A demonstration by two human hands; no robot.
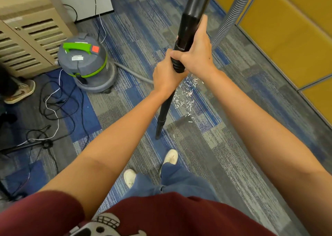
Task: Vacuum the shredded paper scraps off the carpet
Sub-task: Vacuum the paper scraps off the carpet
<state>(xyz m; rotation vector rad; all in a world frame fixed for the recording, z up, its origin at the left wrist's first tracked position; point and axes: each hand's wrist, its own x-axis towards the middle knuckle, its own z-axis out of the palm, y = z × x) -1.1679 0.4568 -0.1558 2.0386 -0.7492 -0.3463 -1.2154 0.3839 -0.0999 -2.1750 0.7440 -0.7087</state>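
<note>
Head view: both hands gripped the black vacuum wand [164,108] at its ribbed collar, the left hand [166,74] lower and the right hand [196,56] just above and touching it. The fingers [179,55] of each were curled tight round the tube, and the right thumb lay up along it. The wand stood steeply, its narrow nozzle tip [158,136] at or just above the carpet [233,146]; which could not be told.

The shredded paper scraps [186,93] lay scattered on the carpet beside and beyond the tip, thickest under the hands, with a few strays nearer the feet.

The wand looked stiff and fairly light, but the ribbed grey hose [226,20] hanging from its top would likely drag and twist, so a two-handed hold at the collar suited it. The scraps were probably feather-light and apt to scatter or catch in the pile, so slow passes seemed wise. The grey and green canister [86,63] stood well apart to the left.
</note>
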